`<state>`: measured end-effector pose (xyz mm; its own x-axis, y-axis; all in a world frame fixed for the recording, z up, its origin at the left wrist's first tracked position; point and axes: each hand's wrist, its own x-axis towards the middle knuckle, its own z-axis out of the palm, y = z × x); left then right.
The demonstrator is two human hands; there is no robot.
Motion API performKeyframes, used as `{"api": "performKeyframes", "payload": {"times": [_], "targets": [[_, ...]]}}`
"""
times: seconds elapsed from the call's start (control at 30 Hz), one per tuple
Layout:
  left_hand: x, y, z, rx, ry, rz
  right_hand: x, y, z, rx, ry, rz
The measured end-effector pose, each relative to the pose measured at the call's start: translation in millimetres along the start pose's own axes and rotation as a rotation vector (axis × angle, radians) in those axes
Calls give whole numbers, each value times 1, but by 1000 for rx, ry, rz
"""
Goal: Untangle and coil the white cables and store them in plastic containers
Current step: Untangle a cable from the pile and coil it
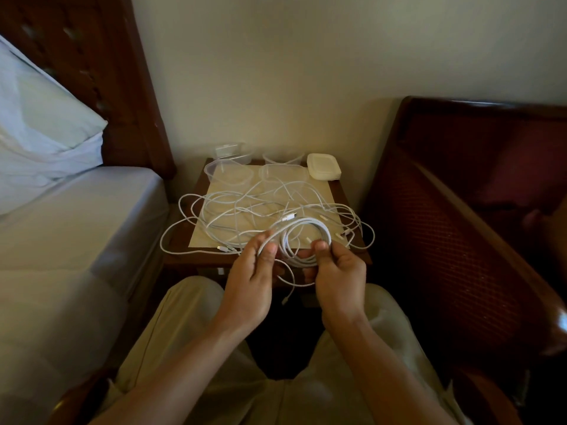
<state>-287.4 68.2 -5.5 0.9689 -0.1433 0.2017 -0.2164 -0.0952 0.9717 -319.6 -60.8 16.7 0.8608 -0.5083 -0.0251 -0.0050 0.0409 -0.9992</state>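
Observation:
A coiled white cable [310, 233] hangs between my hands above the near edge of the small wooden table [337, 191]. My left hand [251, 280] pinches the coil's left side with thumb and fingers. My right hand [337, 277] pinches its right side, and a loose end with a plug dangles below. A tangle of white cables [245, 210] spreads over the table and spills off its left and right edges. Clear plastic containers [228, 173] stand open at the table's back, with another clear container [282, 173] beside them.
A stack of white lids [323, 167] sits at the back right corner. A bed [61, 225] with a pillow lies to the left, a dark wooden chair [460, 210] to the right. My knees are under the hands.

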Motion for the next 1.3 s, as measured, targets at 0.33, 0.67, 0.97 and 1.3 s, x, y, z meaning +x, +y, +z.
{"api": "performKeyframes", "payload": {"times": [0.33, 0.67, 0.97, 1.3], "targets": [[3, 8, -9, -208, -177, -40, 1, -6, -1, 158, -75, 118], [15, 1, -21, 5, -84, -38, 7, -7, -4, 167, -139, 85], [19, 11, -22, 125, 69, -10, 4, -4, -4, 141, -136, 68], [20, 23, -14, -60, 308, 13, 1, -3, 0, -16, -166, -23]]}}
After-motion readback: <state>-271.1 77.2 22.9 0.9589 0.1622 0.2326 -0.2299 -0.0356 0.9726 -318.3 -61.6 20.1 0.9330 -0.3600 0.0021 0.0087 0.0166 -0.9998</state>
